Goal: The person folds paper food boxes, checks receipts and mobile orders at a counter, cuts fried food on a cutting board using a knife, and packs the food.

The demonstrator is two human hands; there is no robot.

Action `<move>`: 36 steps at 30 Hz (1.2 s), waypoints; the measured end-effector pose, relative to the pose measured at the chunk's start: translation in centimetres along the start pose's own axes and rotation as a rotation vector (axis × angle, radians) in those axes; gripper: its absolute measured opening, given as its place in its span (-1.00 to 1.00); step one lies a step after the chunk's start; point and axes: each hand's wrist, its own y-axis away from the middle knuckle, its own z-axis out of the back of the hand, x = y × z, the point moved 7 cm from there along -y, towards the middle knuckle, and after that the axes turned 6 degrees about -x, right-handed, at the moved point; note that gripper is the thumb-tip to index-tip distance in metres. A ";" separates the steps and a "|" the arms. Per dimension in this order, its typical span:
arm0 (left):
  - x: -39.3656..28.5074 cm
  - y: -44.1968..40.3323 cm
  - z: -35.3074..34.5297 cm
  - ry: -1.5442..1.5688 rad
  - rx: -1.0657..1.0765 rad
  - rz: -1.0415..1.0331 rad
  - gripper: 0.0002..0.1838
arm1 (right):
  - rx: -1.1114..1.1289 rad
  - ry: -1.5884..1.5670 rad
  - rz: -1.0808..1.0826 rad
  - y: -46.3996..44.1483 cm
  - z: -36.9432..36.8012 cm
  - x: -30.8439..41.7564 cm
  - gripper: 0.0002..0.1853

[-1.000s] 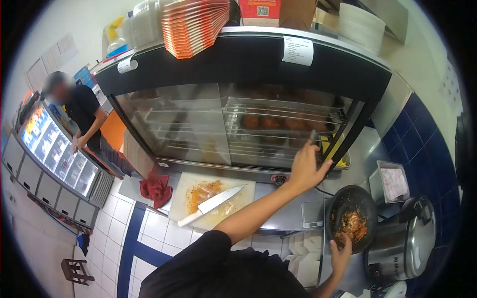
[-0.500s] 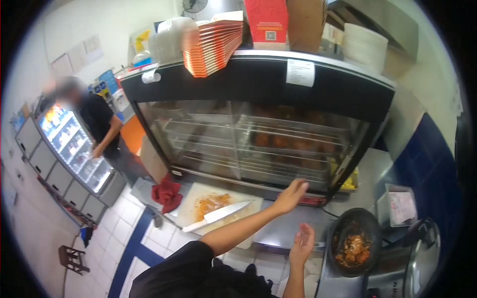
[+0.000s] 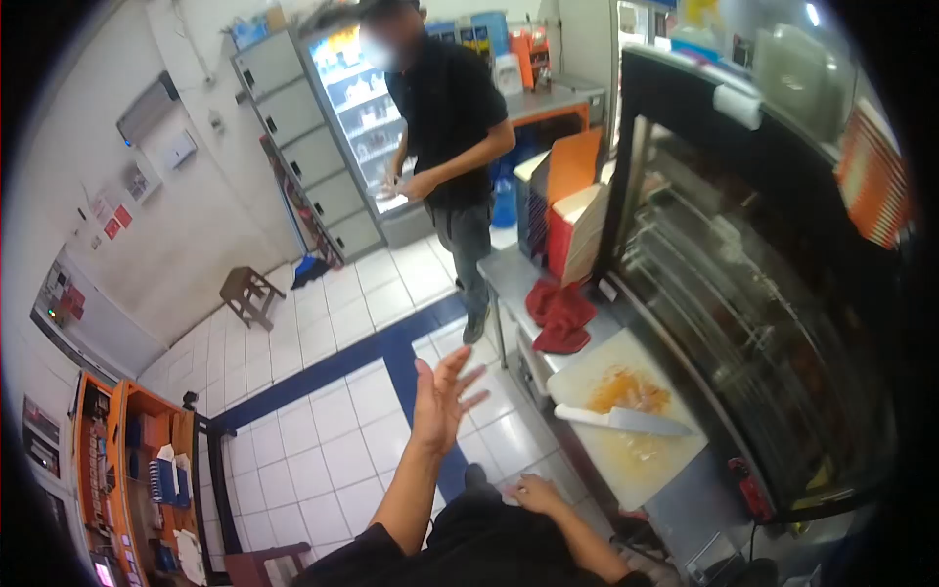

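Observation:
My left hand (image 3: 445,403) is raised over the tiled floor, fingers spread, holding nothing. Lower down, my right hand (image 3: 531,492) is near my body with its fingers curled; a small pale thing shows at the fingertips, too small to name. Right of both hands, a white cutting board (image 3: 668,460) lies on the steel counter, smeared with orange sauce and crumbs. A large knife (image 3: 626,421) rests across it, handle to the left. Behind the board is a crumpled red cloth (image 3: 560,317). The glass display warmer (image 3: 714,284) stands along the right.
Another person (image 3: 445,127) in dark clothes stands beyond the counter's end, hands together. Behind are grey lockers (image 3: 293,127) and a lit drinks fridge (image 3: 362,108). A brown stool (image 3: 251,293) is on the floor; an orange shelf unit (image 3: 122,430) stands at lower left.
The view has swung left, away from the pan and cooker. My right hand has gone from the pan, and my left hand from the warmer's front. The warmer now appears at the right.

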 end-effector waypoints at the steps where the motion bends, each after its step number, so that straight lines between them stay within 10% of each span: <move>1: -0.4 -0.4 2.7 -0.052 -0.123 -0.018 -0.08 | 0.120 0.052 -0.046 -0.3 -1.4 -0.8 -0.33; 6: 7.4 -2.8 14.4 -0.446 -0.069 0.406 -0.41 | -0.650 -0.251 -0.158 -7.5 -1.4 -9.0 -0.35; 12: 24.8 -4.7 27.1 -1.010 0.117 0.385 -0.29 | -0.725 -0.680 -0.472 -9.7 -0.5 -15.6 -0.83; 20: 45.3 -2.8 37.7 -1.540 0.063 1.043 -0.12 | -0.966 -0.305 -0.378 -28.8 6.7 -19.4 -0.63; 24: 49.3 -8.7 39.4 -1.840 0.070 0.832 -0.19 | -1.088 -0.302 -0.150 -46.6 13.5 -29.0 -0.70; 27: 51.8 -12.6 43.0 -1.753 -0.120 0.660 -0.24 | -0.773 -0.080 -0.293 -57.7 17.1 -35.2 -0.64; 30: 53.3 -16.1 44.7 -1.848 -0.215 0.397 -0.36 | -0.049 0.784 -0.234 -64.7 16.1 -38.4 -0.43; 36: 56.1 -19.7 48.3 -1.992 -0.522 0.146 -0.48 | 0.068 0.936 -0.429 -68.2 15.1 -41.5 -0.16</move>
